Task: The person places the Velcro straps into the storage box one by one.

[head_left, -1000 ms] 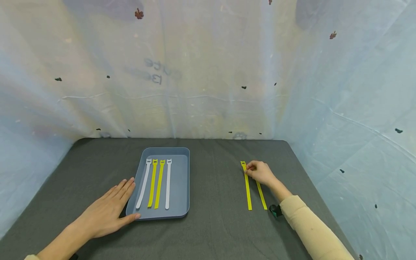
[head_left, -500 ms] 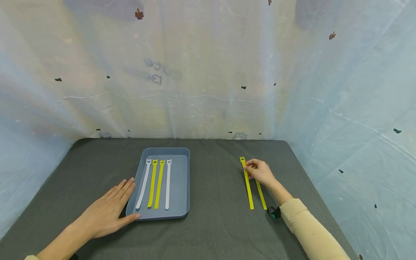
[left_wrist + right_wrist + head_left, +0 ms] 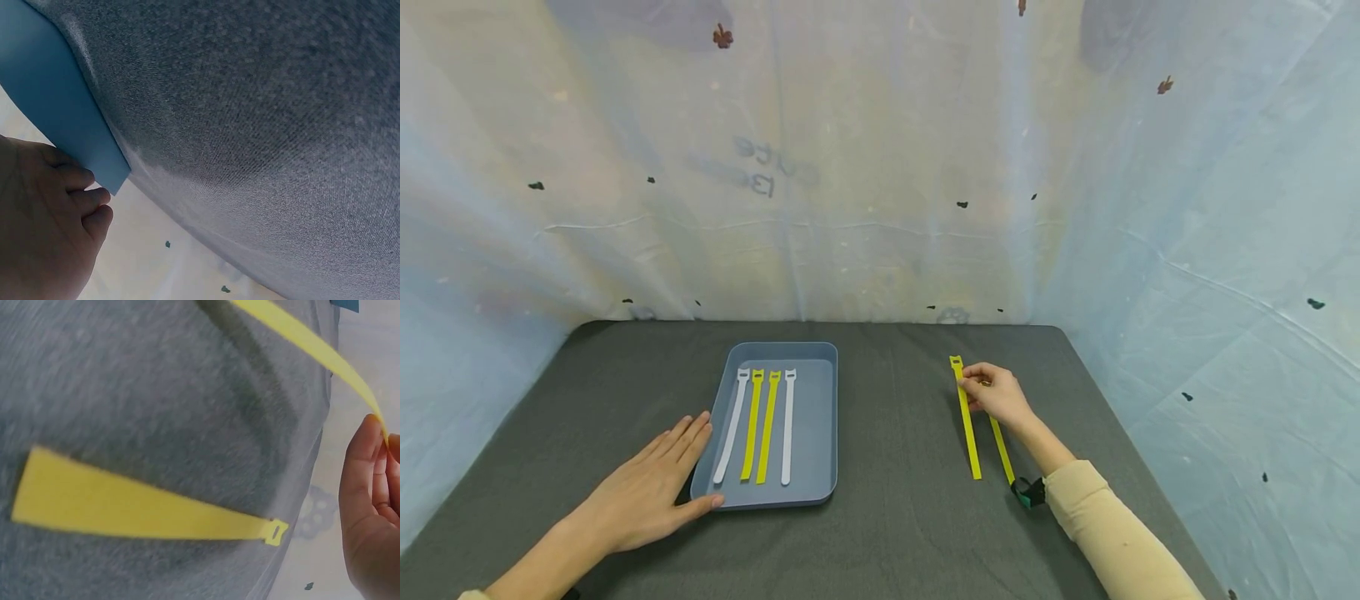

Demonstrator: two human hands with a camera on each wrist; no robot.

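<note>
My right hand [image 3: 997, 395] pinches a yellow cable tie [image 3: 968, 429], a flat strap with a slotted head, near its head between thumb and fingertips. The right wrist view shows this strap rising from the cloth in a curve to the fingers. A second yellow cable tie [image 3: 144, 501] lies flat under the right wrist, partly covered by the hand in the head view. My left hand [image 3: 640, 487] rests with straight fingers along the left side of a blue-grey tray [image 3: 829, 417], thumb at its front rim. In the tray lie two white ties [image 3: 787, 437] and two yellow ties [image 3: 768, 433], side by side.
A dark grey cloth [image 3: 895, 517] covers the table. Pale plastic sheeting [image 3: 865, 167] hangs behind it and on both sides. A black and green wrist strap [image 3: 1028, 493] shows under the right forearm.
My right hand has lifted the yellow cable tie's head up from the cloth and shifted slightly left and away from me. The left hand and the tray have stayed put.
</note>
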